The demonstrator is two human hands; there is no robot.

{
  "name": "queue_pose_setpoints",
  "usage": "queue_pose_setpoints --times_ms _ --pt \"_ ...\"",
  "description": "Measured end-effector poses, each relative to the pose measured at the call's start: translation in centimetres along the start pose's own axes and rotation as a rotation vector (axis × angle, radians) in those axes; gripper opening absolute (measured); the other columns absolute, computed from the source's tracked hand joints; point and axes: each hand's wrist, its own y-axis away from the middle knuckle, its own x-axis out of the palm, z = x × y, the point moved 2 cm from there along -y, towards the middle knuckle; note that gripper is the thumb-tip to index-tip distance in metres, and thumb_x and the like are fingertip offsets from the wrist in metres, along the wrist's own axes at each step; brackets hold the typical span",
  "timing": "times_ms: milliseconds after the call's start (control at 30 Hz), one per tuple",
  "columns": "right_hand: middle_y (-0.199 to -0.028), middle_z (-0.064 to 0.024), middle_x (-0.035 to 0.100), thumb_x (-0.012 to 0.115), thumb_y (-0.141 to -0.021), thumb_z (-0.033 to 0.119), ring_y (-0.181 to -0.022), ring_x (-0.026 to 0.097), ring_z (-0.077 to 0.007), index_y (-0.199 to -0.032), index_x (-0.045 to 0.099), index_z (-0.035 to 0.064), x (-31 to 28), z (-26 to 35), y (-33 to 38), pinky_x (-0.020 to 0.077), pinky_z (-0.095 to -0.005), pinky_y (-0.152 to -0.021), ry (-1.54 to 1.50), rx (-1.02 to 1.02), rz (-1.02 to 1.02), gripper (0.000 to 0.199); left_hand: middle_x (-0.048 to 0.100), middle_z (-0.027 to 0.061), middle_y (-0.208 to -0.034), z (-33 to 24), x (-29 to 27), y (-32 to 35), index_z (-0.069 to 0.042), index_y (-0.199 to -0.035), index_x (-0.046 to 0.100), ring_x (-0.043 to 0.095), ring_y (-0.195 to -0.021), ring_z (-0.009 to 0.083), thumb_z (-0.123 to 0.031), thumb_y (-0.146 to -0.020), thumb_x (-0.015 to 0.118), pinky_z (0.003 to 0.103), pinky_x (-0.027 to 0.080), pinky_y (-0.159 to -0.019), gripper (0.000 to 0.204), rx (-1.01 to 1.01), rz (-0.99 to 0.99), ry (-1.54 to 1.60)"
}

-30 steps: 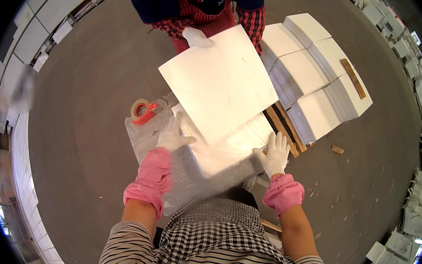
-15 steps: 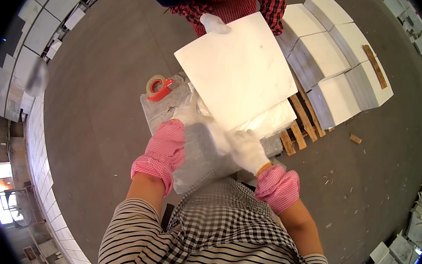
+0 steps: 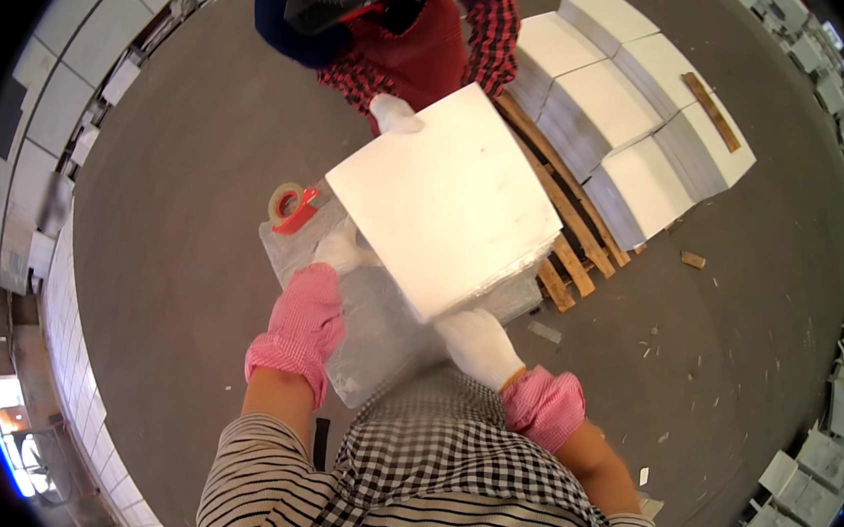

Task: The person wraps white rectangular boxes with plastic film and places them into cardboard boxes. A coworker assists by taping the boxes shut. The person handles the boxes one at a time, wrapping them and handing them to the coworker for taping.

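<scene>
From above, the white slab (image 3: 445,197) hangs over the plastic wrap (image 3: 376,330): the left hand (image 3: 339,250) grips its near-left edge, the right hand (image 3: 480,344) is clamped under its near corner, and a co-worker's glove (image 3: 395,114) holds the far side. By my reckoning the slab is lifted but not yet set down, with the tape roll (image 3: 290,206) untouched beside it and more stacks (image 3: 636,112) waiting on the pallet (image 3: 554,245).

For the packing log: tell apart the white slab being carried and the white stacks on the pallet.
The white slab is one piece, tilted and held up by the left hand, the right hand and a co-worker's glove. The white stacks hold many layered sheets, lie flat on a wooden pallet, and nobody touches them. Both are white and roughly square.
</scene>
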Motion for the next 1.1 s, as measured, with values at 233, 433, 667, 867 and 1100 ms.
queue_pose_setpoints --times_ms 233,433,667,867,1100 --pt "-0.086 -0.0162 0.072 0.062 -0.09 0.012 -0.086 0.069 -0.0385 -0.096 0.068 0.0074 0.6 0.3 10.7 0.0538 -0.0534 -0.079 -0.133 0.169 -0.386 0.01 0.06 0.0272 -0.15 1.6 0.7 4.0 -0.008 -0.166 0.035 0.057 -0.139 0.0417 -0.031 -0.083 0.084 0.046 0.047 -0.115 0.099 -0.152 -0.133 -0.033" --pt "-0.088 -0.0139 0.074 0.066 -0.091 0.018 -0.085 0.072 -0.035 -0.104 0.072 0.0107 5.1 -1.6 18.3 0.0568 -0.05 -0.076 -0.047 0.315 -0.296 0.016 0.053 0.0285 -0.156 3.7 6.7 8.3 -0.002 -0.165 0.036 0.049 -0.147 0.0421 -0.027 -0.101 0.065 0.044 0.039 -0.122 0.074 -0.194 -0.473 0.207" --pt "-0.11 -0.0173 0.077 0.067 -0.095 0.023 -0.105 0.071 -0.0402 -0.121 0.073 0.007 2.1 -3.4 18.3 0.057 -0.0499 -0.094 -0.173 0.51 -0.118 0.031 0.037 0.0315 -0.167 -4.5 13.0 8.8 0.006 -0.161 0.037 0.031 -0.158 0.0451 -0.044 -0.105 0.061 0.048 0.023 -0.131 0.08 -0.232 -0.586 0.178" --pt "-0.116 -0.0172 0.078 0.064 -0.105 0.032 -0.11 0.074 -0.0323 -0.133 0.069 -0.0015 1.4 -11.7 16.0 0.0544 -0.0388 -0.102 -0.57 0.676 -0.555 0.044 0.033 0.0288 -0.17 -12.3 13.1 7.8 0.003 -0.159 0.043 0.02 -0.161 0.0468 -0.049 -0.093 0.071 0.059 0.016 -0.132 0.089 0.153 -0.605 -0.296" --pt "-0.084 0.0038 0.061 0.067 -0.106 0.038 -0.075 0.058 -0.0052 -0.096 0.067 0.0167 -2.8 -23.8 6.9 0.0395 -0.0244 -0.061 -1.437 1.041 -0.626 0.023 0.056 0.02 -0.137 -18.6 11.8 7.6 -0.004 -0.127 0.063 0.048 -0.133 0.0392 -0.045 -0.086 0.074 0.055 0.038 -0.114 0.06 0.138 -0.338 -0.296"
